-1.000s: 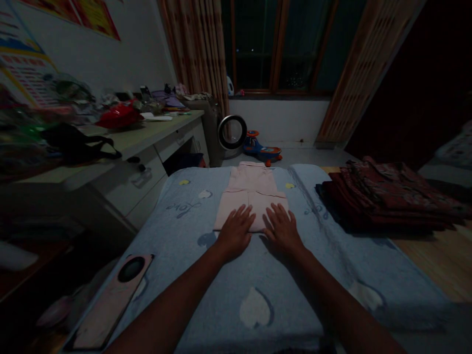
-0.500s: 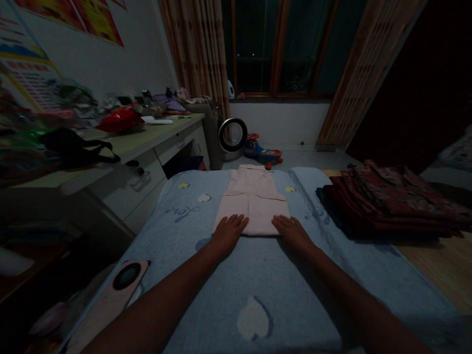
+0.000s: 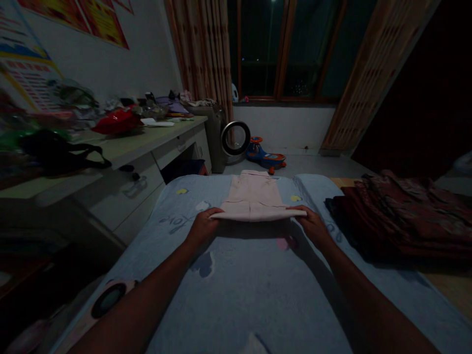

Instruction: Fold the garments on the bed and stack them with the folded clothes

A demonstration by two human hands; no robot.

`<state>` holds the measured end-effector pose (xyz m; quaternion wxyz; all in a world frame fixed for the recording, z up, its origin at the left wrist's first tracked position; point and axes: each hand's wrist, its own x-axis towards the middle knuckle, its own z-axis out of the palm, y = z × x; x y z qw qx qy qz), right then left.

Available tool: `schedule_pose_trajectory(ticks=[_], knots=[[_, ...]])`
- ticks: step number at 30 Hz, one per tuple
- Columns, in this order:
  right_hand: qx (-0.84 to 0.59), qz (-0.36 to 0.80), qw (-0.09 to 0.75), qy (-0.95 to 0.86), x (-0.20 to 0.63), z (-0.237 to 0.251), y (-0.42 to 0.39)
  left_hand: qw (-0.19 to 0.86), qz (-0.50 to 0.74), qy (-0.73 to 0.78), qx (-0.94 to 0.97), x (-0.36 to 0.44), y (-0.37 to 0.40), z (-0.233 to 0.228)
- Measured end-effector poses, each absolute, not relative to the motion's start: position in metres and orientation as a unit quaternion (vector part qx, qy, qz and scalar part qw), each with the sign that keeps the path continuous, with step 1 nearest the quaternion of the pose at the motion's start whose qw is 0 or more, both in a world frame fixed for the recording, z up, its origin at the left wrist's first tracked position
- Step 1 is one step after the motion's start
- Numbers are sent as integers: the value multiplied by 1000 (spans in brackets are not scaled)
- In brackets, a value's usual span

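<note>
- Fingers [image 3: 211, 214] of the left hand [image 3: 201, 227] pinch the near left corner of the pink garment [image 3: 254, 196], closed on the cloth with the thumb on top.
- Fingers [image 3: 299, 210] of the right hand [image 3: 313, 227] grip the near right corner of the same garment in the same way.
- Between the two hands the near edge of the garment is lifted off the blue blanket [image 3: 258, 285], casting a shadow under it; the far part of the garment lies flat on the blanket.
- Left of the garment stands a worktop [image 3: 147, 140] against the wall, carrying a black bag [image 3: 55, 150], a red item [image 3: 116, 120] and other clutter too dim to tell apart.
- Beyond the garment, on the floor under the window, stand a round ring-shaped appliance [image 3: 236, 138] and a toy ride-on car [image 3: 265, 157] just beside it.
- Right of the garment, a pile of dark red cloth [image 3: 401, 214] lies at the blanket's edge.
</note>
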<state>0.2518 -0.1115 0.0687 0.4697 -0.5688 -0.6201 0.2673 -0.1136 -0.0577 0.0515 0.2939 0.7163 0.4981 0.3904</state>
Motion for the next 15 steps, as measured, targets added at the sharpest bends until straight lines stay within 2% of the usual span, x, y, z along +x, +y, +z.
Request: schedule_pose_trajectory(ticks=[4, 9, 15], knots=[[-567, 251, 535, -573, 251, 93, -70, 284, 468, 496, 674, -98, -13, 81], [-556, 292, 580, -519, 260, 109, 4, 259, 526, 486, 648, -71, 63, 103], [-590, 317, 589, -452, 267, 107, 103, 250, 553, 488, 627, -35, 157, 109]])
